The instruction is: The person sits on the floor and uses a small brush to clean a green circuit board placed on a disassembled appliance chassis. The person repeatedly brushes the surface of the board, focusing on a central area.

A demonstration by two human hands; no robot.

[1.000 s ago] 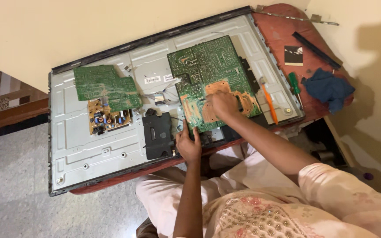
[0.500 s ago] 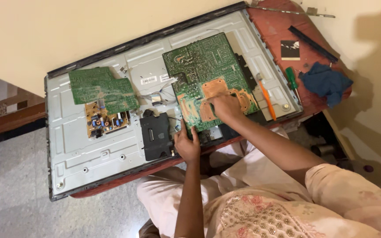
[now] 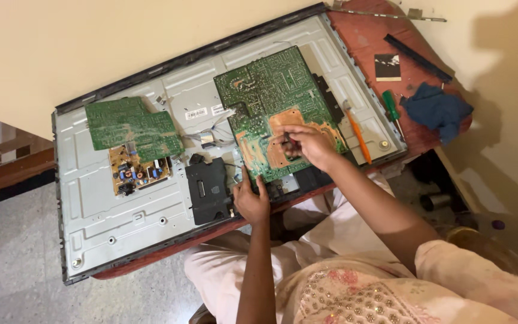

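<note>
Head view, right hand (image 3: 308, 144) on flat green circuit board (image 3: 271, 102)

A red table (image 3: 367, 37) carried the opened TV panel (image 3: 121, 210), which overhung its left edge. On the bare right end lay a green screwdriver (image 3: 392, 108), blue cloth (image 3: 436, 109), black strip (image 3: 418, 58) and small dark card (image 3: 386, 66).

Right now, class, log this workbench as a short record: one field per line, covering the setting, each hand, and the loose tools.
Setting: opened flat-screen panel lying back-up on a red table
Left hand: at the lower edge of the large green circuit board
Right hand: fingers bent on that board's copper patch
Tools: orange-handled tool, green screwdriver, blue cloth
</note>
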